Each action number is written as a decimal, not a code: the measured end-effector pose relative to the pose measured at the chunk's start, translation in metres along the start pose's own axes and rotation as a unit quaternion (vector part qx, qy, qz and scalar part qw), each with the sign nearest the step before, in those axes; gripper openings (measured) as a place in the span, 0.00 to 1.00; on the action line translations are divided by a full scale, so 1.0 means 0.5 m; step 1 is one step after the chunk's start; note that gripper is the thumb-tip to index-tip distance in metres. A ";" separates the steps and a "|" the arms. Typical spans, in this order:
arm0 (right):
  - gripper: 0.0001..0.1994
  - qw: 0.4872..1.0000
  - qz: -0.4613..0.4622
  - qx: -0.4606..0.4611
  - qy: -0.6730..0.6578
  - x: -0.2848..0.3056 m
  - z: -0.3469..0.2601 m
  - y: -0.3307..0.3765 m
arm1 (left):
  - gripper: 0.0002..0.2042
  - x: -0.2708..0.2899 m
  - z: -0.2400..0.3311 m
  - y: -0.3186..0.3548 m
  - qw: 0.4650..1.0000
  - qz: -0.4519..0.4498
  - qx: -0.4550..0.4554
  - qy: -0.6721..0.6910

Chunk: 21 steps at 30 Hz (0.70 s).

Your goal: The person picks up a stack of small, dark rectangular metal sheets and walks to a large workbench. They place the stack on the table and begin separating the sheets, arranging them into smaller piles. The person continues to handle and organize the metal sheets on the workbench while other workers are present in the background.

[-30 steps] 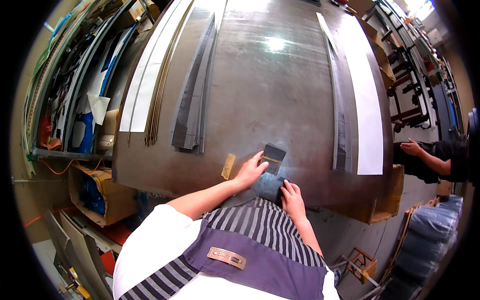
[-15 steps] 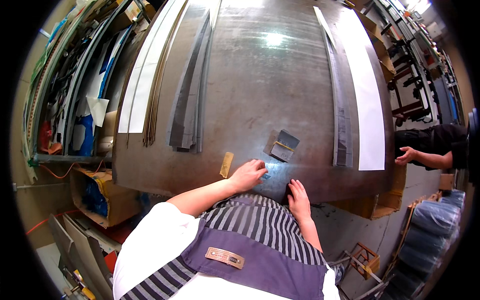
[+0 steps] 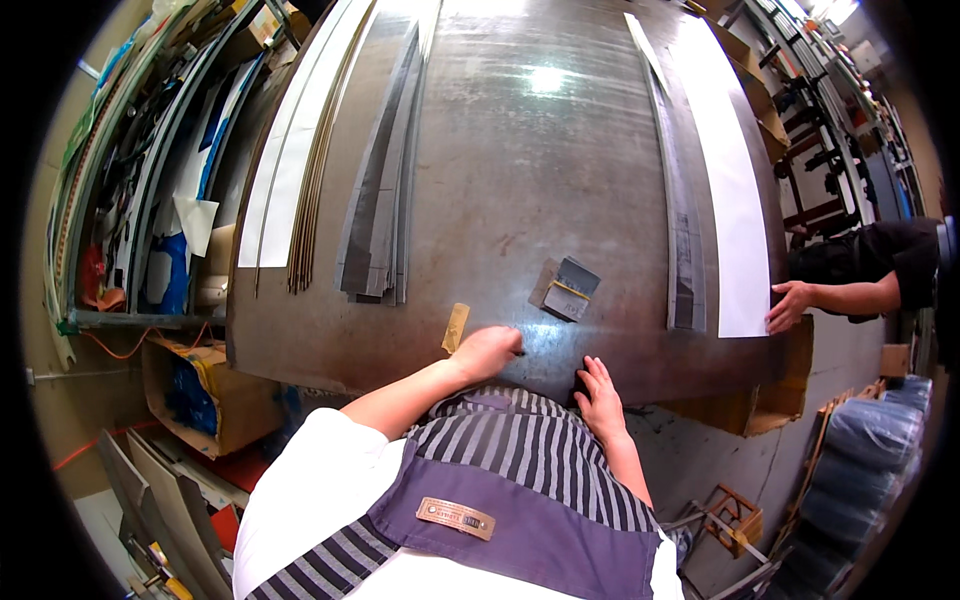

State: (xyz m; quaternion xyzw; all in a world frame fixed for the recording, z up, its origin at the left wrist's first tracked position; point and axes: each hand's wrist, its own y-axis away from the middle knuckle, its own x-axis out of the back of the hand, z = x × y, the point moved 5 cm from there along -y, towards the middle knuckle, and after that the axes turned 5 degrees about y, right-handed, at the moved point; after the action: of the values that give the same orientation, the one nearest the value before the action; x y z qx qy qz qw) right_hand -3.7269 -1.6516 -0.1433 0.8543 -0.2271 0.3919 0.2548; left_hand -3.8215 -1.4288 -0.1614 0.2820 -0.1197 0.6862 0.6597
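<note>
left hand (image 3: 487, 353) curled into a fist, cannot tell if it holds anything, right hand (image 3: 601, 400) loosely open at the near edge of a smooth dark-brown bench (image 3: 520, 190), palm hidden, yellow-banded stack of flat grey rectangular pieces (image 3: 570, 289) on it beyond both hands

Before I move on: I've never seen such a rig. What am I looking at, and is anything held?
No machine here, only a person's bare hands. A fisheye camera on that person's head looks down, so straight edges bend. The left hand is curled by the near edge of the brown table; whether it holds anything is hidden. The right hand lies open at that edge, with nothing visible in it. Ahead sits a grey stack with a yellow band; a tan strip lies to its left. At right, another person's hand is at a white strip.
</note>
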 end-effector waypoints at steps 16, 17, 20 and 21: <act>0.22 1.000 -0.016 -0.010 -0.002 0.000 -0.002 0.003 | 0.28 0.096 -0.045 0.141 0.966 0.155 0.009 -0.206; 0.22 1.000 -0.015 -0.008 -0.001 0.000 -0.003 0.004 | 0.28 0.087 -0.055 0.145 0.963 0.156 0.008 -0.218; 0.21 1.000 -0.013 -0.006 0.001 0.000 -0.005 0.004 | 0.25 0.073 -0.078 0.152 0.956 0.155 0.006 -0.250; 0.22 1.000 -0.014 -0.007 0.001 0.001 -0.006 0.004 | 0.25 0.071 -0.080 0.153 0.951 0.161 0.003 -0.264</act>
State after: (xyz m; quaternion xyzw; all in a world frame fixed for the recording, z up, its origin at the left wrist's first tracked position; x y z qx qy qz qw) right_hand -3.7295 -1.6514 -0.1404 0.8554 -0.2173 0.3872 0.2667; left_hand -3.9039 -1.3850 -0.1587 0.4319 -0.3317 0.6846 0.4845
